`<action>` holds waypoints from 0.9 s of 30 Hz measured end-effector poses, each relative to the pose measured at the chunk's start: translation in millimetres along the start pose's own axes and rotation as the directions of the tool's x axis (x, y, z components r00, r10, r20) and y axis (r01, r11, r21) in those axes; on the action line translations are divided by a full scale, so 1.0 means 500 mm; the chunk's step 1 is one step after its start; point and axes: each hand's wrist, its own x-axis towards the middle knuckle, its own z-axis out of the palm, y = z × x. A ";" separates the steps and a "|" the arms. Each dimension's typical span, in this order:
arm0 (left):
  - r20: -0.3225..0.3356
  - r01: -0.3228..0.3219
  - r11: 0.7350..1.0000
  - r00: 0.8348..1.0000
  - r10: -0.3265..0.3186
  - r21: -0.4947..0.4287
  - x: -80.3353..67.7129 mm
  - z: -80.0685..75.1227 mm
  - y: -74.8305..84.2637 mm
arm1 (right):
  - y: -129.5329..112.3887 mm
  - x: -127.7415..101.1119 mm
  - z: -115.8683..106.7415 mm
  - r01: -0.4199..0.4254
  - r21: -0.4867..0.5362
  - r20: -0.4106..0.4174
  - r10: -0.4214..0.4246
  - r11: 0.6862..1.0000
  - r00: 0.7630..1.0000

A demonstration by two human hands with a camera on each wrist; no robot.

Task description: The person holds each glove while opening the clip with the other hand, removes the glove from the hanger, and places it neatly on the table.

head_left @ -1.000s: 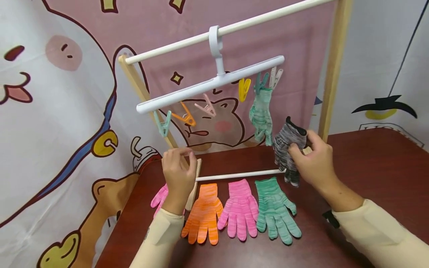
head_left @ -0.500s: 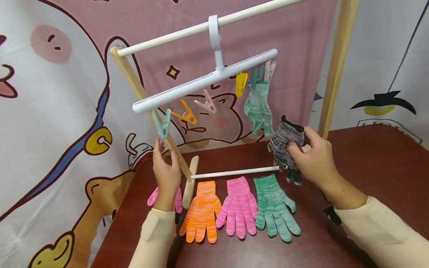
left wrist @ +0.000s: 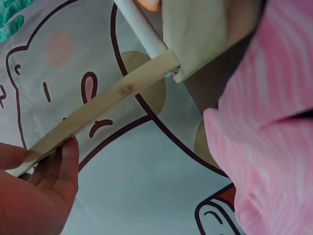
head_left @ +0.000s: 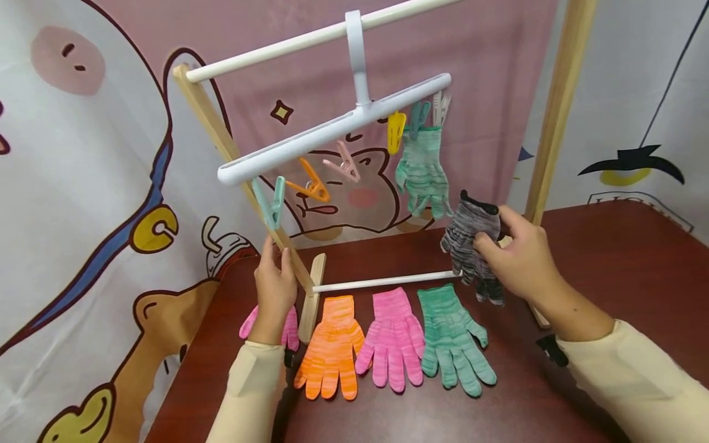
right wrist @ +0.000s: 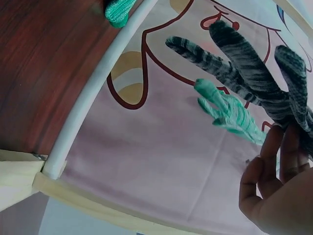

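Note:
My right hand [head_left: 520, 261] pinches a grey-and-black striped glove [head_left: 469, 234] by its cuff, just right of a green glove [head_left: 422, 172] that hangs from a clip on the white clip hanger [head_left: 332, 130]. In the right wrist view the grey glove [right wrist: 249, 63] dangles from my fingers [right wrist: 279, 196], with the green glove [right wrist: 230, 112] behind it. My left hand [head_left: 274, 280] is raised with straight fingers beside the rack's slanted wooden leg [head_left: 221, 135], just under a teal clip [head_left: 269, 202]. The left wrist view shows those fingers [left wrist: 54, 181] lying along the leg [left wrist: 98, 107].
Orange [head_left: 331, 344], pink [head_left: 392, 338] and green [head_left: 451, 338] gloves lie flat on the dark red table [head_left: 609, 258], with another pink glove [head_left: 288, 329] partly behind my left wrist. Orange [head_left: 310, 184], pink [head_left: 343, 167] and yellow [head_left: 394, 130] clips hang free. A low white rod [head_left: 382, 282] crosses the rack.
My left hand has risen from the rack's foot up along the wooden leg toward the teal clip, its fingers straightening. The right hand with the grey glove has barely moved.

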 end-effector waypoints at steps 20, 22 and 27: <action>0.009 0.019 1.000 1.000 -0.019 -0.008 0.004 -0.007 0.004 | -0.001 -0.006 -0.063 -0.136 -0.037 0.415 0.139 0.990 0.899; 0.014 0.023 1.000 1.000 -0.023 -0.007 0.004 -0.008 0.005 | 0.003 -0.008 -0.069 -0.157 -0.041 0.438 0.159 0.987 0.885; 0.019 0.028 1.000 0.999 -0.028 -0.002 0.001 -0.008 0.003 | 0.017 -0.010 -0.076 -0.217 -0.018 0.506 0.196 0.976 0.840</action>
